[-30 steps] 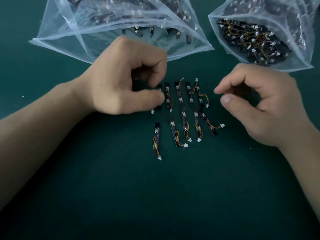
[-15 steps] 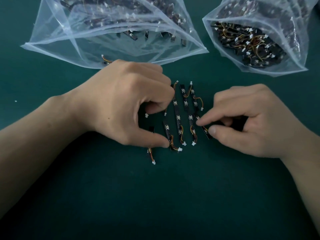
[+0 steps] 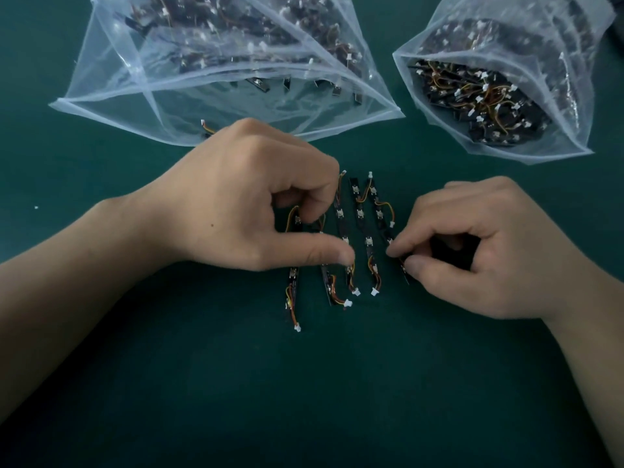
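Observation:
Several small black LED strips with orange-yellow wires and white plugs lie in rows on the green mat between my hands. My left hand arches over the left strips, its curled fingertips on the far ends and its thumb on the near ends, gathering them. My right hand pinches the rightmost strip between forefinger and thumb. Strips under my left palm are hidden.
Two open clear plastic bags lie at the back: a wide bag at the left with strips deep inside, and a smaller bag at the right filled with wired strips. One strip lies at the left bag's mouth.
Both hands came down from hovering above the rows onto the strips. My left hand spread over the left strips and my right hand closed in on the rightmost strip.

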The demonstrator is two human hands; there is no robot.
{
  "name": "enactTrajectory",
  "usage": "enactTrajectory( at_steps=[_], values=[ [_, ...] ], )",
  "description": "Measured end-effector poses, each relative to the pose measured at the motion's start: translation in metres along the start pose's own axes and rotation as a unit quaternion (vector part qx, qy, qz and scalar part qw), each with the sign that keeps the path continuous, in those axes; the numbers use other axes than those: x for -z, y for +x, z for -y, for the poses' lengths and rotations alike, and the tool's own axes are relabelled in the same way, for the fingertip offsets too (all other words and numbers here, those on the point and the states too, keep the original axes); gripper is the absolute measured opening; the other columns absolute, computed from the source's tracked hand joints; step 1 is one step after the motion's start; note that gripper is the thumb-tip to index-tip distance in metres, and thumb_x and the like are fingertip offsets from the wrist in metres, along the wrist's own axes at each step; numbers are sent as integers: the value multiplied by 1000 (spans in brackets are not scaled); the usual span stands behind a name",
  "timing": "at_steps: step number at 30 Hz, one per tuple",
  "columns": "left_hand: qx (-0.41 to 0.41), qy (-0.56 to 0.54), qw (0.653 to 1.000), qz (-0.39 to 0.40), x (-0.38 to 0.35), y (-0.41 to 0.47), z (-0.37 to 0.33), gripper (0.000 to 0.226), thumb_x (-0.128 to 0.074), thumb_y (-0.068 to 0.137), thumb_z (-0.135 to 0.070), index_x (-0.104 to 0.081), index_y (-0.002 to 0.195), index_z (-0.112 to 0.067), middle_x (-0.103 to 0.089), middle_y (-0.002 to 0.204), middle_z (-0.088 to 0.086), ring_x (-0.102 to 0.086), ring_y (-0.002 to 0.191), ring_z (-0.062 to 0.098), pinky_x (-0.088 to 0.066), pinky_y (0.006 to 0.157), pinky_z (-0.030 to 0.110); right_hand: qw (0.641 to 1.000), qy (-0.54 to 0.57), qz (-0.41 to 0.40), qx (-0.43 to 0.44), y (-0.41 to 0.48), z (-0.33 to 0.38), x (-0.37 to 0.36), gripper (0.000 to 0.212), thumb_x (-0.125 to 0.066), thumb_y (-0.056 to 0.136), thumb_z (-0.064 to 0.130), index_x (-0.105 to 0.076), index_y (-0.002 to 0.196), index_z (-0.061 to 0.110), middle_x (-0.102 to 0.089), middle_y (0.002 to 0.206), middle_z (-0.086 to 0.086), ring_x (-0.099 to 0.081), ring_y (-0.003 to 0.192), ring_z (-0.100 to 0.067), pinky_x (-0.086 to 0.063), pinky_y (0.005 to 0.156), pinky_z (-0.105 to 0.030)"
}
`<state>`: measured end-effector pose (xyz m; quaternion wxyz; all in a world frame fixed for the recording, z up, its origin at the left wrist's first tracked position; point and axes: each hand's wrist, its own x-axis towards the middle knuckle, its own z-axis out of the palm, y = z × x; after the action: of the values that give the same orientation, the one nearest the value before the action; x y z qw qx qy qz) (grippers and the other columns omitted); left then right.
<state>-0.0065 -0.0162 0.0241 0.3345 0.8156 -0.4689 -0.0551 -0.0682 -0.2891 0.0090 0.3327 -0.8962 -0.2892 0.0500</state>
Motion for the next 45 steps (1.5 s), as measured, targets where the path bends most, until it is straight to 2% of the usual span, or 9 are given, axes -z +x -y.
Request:
enactTrajectory(
  at_steps=[6,11,20,23,28,33,35,39,45],
  values=[
    [17,12,1000,-8,-2,-17,5,43,-76,91,-41,-56,62,-16,-40,48,-8,-37,45,14,-31,47,20,1000,13,16,-13,-4,-2,8,21,-77,81,36,-79,99,27,-65,79,14,-57,67,-17,-46,61,-27],
    [43,-8,999,-7,-3,-42,8,37,-85,82,-41,-60,67,-20,-37,50,-7,-34,49,15,-28,50,16,999,9,30,-23,-5,-4,9,20,-83,80,29,-83,100,30,-69,84,15,-65,75,-16,-48,64,-24],
    [27,-1,999,20,-7,-41,10,29,-84,81,-55,-72,81,-29,-44,56,-5,-39,54,8,-37,49,30,999,17,32,-32,-5,0,7,17,-83,82,34,-82,99,34,-70,84,18,-67,78,-11,-43,80,-18],
    [26,5,1000,11,-10,-40,11,26,-83,85,-51,-74,80,-27,-46,56,-6,-40,54,7,-39,49,30,999,14,28,-34,-5,-1,6,16,-84,81,35,-82,97,34,-69,84,17,-64,76,-12,-39,80,-14],
    [10,-28,999,39,-5,-44,12,13,-79,84,-34,-75,86,-23,-47,60,-5,-44,55,13,-40,50,34,999,8,31,-32,-5,-1,6,15,-84,81,35,-82,96,33,-68,83,17,-63,73,-14,-39,78,-16],
    [6,-31,997,76,-3,-46,12,34,-79,67,-15,-79,99,-29,-46,62,-7,-46,56,13,-42,51,32,999,9,28,-33,-6,0,5,14,-84,81,33,-83,95,30,-68,80,15,-61,74,-13,-40,74,-15],
    [10,-34,997,74,-5,-45,13,36,-78,69,-9,-81,98,-31,-49,63,-9,-46,56,9,-40,51,29,999,6,26,-33,-6,0,5,14,-84,81,33,-83,94,30,-68,79,15,-61,73,-14,-40,74,-16],
    [11,-39,998,54,-8,-43,14,22,-78,80,-11,-84,91,-30,-55,64,-11,-49,56,4,-38,52,24,999,13,25,-35,-6,-1,4,14,-84,80,33,-82,94,31,-68,80,14,-62,73,-18,-41,72,-17],
    [17,-21,1000,15,-12,-43,12,16,-76,88,-17,-83,92,-30,-50,63,-18,-44,56,0,-40,52,25,999,11,23,-38,-6,0,3,14,-84,81,34,-82,94,31,-68,80,14,-61,73,-17,-39,73,-14]
  ],
)
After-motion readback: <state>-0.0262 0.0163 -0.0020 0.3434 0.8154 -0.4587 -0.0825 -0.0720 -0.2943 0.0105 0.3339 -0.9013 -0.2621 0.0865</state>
